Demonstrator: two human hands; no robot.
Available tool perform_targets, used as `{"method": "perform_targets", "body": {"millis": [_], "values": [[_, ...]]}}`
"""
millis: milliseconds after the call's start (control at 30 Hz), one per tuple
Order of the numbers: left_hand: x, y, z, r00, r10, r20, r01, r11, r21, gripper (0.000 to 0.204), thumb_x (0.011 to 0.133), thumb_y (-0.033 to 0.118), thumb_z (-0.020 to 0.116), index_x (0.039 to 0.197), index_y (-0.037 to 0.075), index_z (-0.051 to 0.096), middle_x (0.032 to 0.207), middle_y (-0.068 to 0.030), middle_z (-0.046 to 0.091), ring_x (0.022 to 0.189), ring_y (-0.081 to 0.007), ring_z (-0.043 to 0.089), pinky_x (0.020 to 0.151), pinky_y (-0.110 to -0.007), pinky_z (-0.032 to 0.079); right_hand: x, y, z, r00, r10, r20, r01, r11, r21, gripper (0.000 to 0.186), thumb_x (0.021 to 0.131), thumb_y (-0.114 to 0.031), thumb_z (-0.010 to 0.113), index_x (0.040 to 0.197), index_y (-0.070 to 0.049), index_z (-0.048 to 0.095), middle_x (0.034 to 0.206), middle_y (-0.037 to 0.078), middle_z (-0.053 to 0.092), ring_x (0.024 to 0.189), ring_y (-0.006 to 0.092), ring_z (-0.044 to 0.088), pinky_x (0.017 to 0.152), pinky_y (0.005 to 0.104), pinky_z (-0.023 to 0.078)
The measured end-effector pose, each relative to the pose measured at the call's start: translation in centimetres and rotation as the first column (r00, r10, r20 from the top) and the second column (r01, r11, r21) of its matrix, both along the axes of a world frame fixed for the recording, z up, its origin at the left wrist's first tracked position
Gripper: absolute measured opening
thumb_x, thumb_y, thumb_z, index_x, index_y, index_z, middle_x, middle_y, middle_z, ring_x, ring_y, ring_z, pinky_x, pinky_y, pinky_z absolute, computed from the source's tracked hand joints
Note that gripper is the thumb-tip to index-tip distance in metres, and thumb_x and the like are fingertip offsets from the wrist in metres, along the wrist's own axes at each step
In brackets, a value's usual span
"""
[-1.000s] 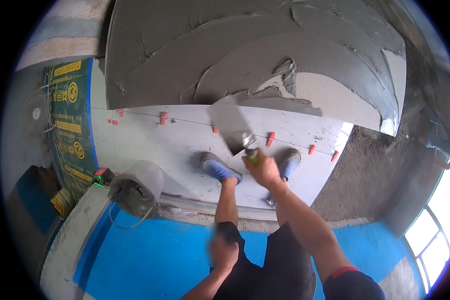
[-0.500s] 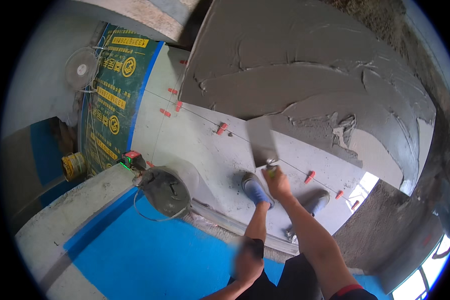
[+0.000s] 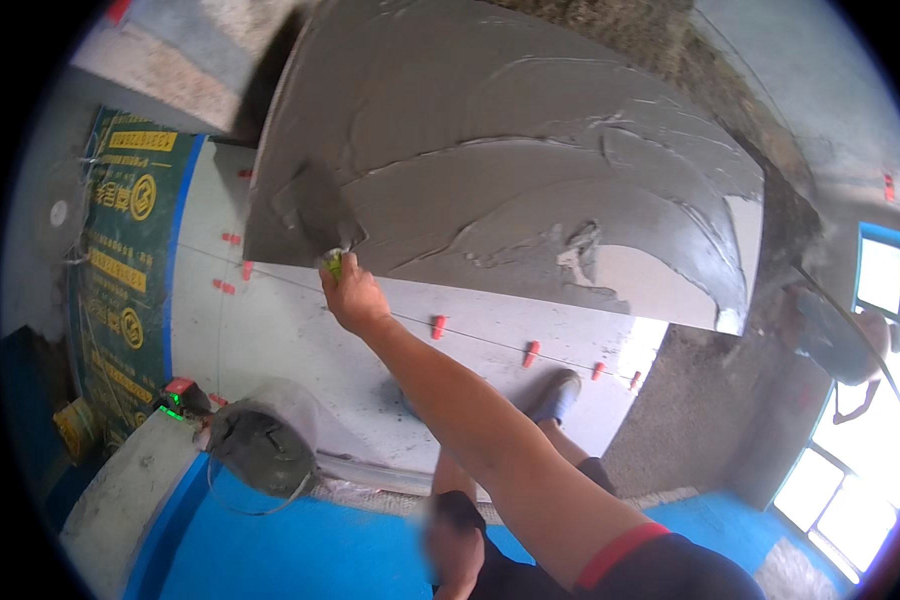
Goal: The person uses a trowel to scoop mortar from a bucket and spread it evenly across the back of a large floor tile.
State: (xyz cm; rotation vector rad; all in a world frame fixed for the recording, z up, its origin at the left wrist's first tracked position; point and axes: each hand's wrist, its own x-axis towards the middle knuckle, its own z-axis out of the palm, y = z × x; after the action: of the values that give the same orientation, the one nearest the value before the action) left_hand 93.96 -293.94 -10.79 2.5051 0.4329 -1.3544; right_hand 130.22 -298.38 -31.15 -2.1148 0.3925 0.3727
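Observation:
My right hand [image 3: 356, 296] is closed round the handle of a trowel [image 3: 322, 212]. The trowel's flat blade lies against grey wet mortar [image 3: 450, 120] near the left edge of a large tile. Curved ridges run through the mortar, and a pale bare patch of the tile [image 3: 660, 278] shows at its lower right. My left hand [image 3: 460, 560] is low in the view beside my knee; its fingers are smeared, so I cannot tell whether they are closed.
Red tile clips [image 3: 439, 327] line the joints of the pale tiles [image 3: 370, 345] underfoot. A bucket of mortar [image 3: 262, 450] stands at the left beside a laser level [image 3: 177, 394]. Green printed sheeting [image 3: 125, 260] covers an area at far left. A blue surface [image 3: 320, 550] borders the tiles.
My right hand has swung left and farther away with the trowel, from over the pale tiles onto the mortar's left part. The view has shifted right.

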Motion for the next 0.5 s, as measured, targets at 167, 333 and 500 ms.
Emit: {"method": "perform_targets", "body": {"millis": [167, 333, 500], "values": [[-0.2, 0.3, -0.3, 0.989, -0.132, 0.068, 0.128, 0.99, 0.06, 0.053, 0.072, 0.027, 0.065, 0.113, -0.004, 0.052, 0.106, -0.0237, 0.049, 0.099, -0.0412, 0.053, 0.079, -0.051, 0.049, 1.2, -14.7, 0.0, 0.947, -0.319, -0.03, 0.312, 0.94, -0.134, 0.036, 0.094, -0.031, 0.054, 0.111, 0.001, 0.047, 0.095, 0.029, 0.064, 0.087, 0.0446, 0.064, 0.068, 0.0541, 0.053], [0.7, -2.2, 1.3, 0.993, -0.12, 0.02, 0.117, 0.984, 0.133, 0.062, 0.081, 0.036, 0.065, 0.128, -0.003, 0.053, 0.111, -0.0307, 0.057, 0.097, -0.0457, 0.059, 0.085, -0.053, 0.051, -1.0, -32.3, 1.2, 0.908, -0.352, 0.227, 0.408, 0.866, -0.289, 0.053, 0.096, -0.05, 0.047, 0.113, 0.0, 0.046, 0.096, 0.031, 0.065, 0.094, 0.0506, 0.061, 0.079, 0.053, 0.051], [-0.9, -5.5, 0.7, 0.998, -0.06, -0.01, 0.061, 0.978, 0.201, 0.059, 0.075, 0.031, 0.066, 0.12, -0.004, 0.051, 0.109, -0.0265, 0.05, 0.1, -0.0427, 0.055, 0.083, -0.052, 0.048, -8.7, -47.8, -5.7, 0.7, -0.714, 0.027, 0.704, 0.684, -0.191, 0.046, 0.096, -0.05, 0.051, 0.108, -0.006, 0.059, 0.072, 0.011, 0.062, 0.065, 0.0215, 0.062, 0.058, 0.0407, 0.049]]}}
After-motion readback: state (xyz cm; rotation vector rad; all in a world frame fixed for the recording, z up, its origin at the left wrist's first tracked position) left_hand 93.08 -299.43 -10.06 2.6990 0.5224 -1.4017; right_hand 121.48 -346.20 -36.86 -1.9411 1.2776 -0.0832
